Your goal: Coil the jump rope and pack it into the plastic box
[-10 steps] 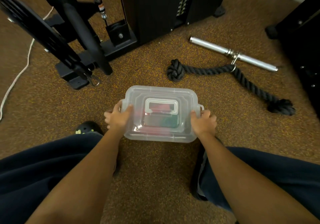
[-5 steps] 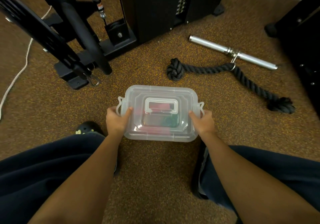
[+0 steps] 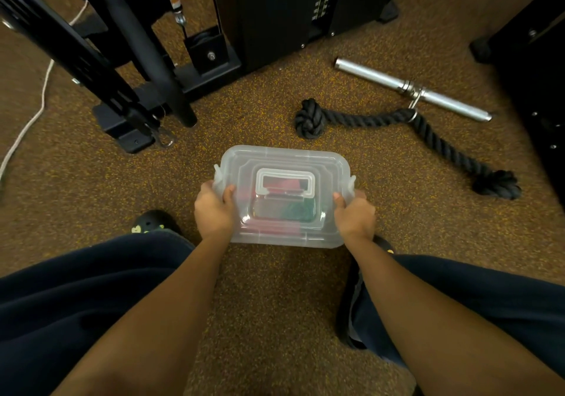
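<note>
A clear plastic box [image 3: 284, 163] with its lid on sits on the brown speckled floor between my knees. Through the lid I see the jump rope [image 3: 293, 209] inside as red and green shapes, blurred by the plastic. My left hand [image 3: 214, 209] grips the box's left side by the latch, thumb on the lid. My right hand [image 3: 354, 215] grips the right side the same way. A white folding handle lies flat on the lid's middle.
A thick black knotted rope [image 3: 397, 126] lies beyond the box, clipped to a silver bar [image 3: 409, 88]. Black gym machine frames [image 3: 146, 68] stand at the far left and back, another at the right edge. A white cord [image 3: 30, 117] runs along the left floor.
Both hands have shifted from the box's near corners up to its side latches. The left latch now stands up beside my left fingers. The box stays in place.
</note>
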